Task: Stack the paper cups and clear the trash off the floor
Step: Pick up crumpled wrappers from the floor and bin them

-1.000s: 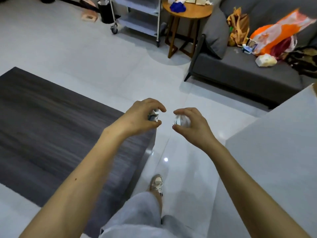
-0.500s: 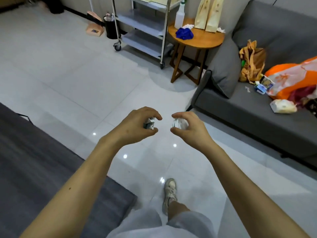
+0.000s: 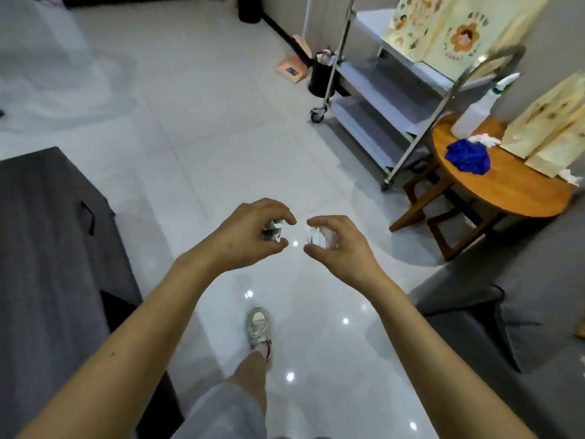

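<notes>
One crumpled white-and-dark scrap [image 3: 272, 231], one shiny pale wad [image 3: 317, 237]: the left hand [image 3: 250, 236] grips the scrap, the right hand [image 3: 343, 247] the wad.

**Fig. — Legible text in my view: none.**
The printed paper bag [image 3: 443, 33] on the steel cart [image 3: 373, 77] carried an arc of lettering above a cartoon flower, too blurred for me to read. The crumpled scrap [image 3: 272, 232] pinched in my left hand [image 3: 243, 239] bore dark print, and the clear wrapper [image 3: 316, 237] in my right hand [image 3: 342, 248] and the label on the pink box [image 3: 291, 69] were equally unreadable.
</notes>
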`<state>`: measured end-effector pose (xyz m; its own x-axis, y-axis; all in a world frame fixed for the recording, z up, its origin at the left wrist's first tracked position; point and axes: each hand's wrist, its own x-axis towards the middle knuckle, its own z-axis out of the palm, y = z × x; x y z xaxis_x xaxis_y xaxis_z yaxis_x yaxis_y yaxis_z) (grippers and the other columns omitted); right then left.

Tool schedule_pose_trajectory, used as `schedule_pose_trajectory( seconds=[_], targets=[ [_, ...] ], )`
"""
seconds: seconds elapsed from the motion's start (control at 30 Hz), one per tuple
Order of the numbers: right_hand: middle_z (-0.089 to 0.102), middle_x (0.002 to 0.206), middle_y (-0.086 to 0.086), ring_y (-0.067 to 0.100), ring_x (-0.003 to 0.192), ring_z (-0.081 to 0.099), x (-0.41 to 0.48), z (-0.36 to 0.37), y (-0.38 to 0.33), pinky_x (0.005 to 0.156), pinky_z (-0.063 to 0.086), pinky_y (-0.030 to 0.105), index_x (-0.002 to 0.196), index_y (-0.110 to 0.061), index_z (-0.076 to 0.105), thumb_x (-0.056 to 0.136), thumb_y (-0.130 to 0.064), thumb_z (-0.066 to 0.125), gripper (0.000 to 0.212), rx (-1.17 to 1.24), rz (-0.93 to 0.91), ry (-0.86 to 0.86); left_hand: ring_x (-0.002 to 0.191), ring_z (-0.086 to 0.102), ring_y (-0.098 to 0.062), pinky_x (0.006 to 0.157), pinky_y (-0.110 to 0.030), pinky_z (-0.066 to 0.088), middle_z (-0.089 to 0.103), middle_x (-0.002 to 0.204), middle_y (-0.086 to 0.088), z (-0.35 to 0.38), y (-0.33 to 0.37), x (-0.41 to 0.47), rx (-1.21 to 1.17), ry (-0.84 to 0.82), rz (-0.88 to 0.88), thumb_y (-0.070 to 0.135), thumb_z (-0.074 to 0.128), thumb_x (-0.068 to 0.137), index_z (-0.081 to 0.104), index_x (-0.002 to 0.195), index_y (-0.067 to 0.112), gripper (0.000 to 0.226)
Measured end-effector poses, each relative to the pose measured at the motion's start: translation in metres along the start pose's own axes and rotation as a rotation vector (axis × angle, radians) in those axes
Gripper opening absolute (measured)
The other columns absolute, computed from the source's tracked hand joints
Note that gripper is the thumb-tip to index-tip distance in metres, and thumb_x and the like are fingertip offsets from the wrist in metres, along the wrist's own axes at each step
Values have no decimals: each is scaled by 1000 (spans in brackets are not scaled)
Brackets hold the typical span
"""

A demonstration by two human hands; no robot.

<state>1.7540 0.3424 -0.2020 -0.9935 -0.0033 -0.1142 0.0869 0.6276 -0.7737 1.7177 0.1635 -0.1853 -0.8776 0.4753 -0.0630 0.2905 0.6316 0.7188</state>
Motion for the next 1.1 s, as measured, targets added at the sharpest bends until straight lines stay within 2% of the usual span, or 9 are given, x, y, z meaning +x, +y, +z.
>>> schedule_pose_trajectory(
  seconds=[0.23,0.37,0.57,0.63,0.73,0.9,1.0,1.1],
  targets=[
    [47,112,-10,3,98,46,201,-34,-30,72,29,-12,112,-24,60,78,-15,70,36,52,-41,-10,92,50,-8,69,7,31,50,111,10,-85,-32,174,-8,110,-4,10,65,81,62,108,18,28],
    [43,111,-10,3,97,43,297,-49,-34,71,25,-14,114,-22,59,79,-15,69,38,-7,-63,-40,82,50,-2,68,6,32,49,110,11,-116,-53,258,26,91,-20,11,66,80,62,107,20,28],
    [40,109,-10,3,98,40,463,-78,-28,68,22,-15,117,-20,58,80,-16,68,39,-103,-111,-71,91,49,-7,71,3,34,56,119,3,-161,-90,405,123,124,6,13,67,79,63,107,19,29],
    [41,111,-8,2,98,38,522,-94,-34,68,24,-12,118,-21,57,80,-16,68,40,-122,-139,-70,91,48,-7,70,6,31,56,119,3,-183,-96,455,139,158,2,13,66,80,63,108,19,29],
    [46,122,-1,3,99,37,601,-118,-49,72,24,0,119,-20,57,80,-16,68,40,-123,-172,-88,93,47,-6,70,8,29,55,121,3,-217,-102,523,150,194,-12,13,66,80,62,109,19,29],
    [45,127,2,3,97,36,719,-134,-68,68,25,-11,121,-21,55,82,-18,66,41,-149,-205,-122,93,47,-6,70,3,32,54,121,4,-263,-127,624,156,203,-28,15,65,81,62,109,20,29],
    [45,127,2,3,96,36,788,-130,-72,67,26,-10,121,-21,55,82,-17,66,41,-140,-192,-150,90,47,-7,69,6,33,55,120,4,-288,-156,685,155,187,-27,14,65,81,62,109,20,29],
    [45,127,2,2,97,36,867,-121,-78,71,23,-1,121,-21,55,82,-18,66,41,-135,-176,-129,91,47,-6,69,4,34,55,121,3,-320,-191,753,175,168,-11,14,65,81,61,110,21,30]
  ],
)
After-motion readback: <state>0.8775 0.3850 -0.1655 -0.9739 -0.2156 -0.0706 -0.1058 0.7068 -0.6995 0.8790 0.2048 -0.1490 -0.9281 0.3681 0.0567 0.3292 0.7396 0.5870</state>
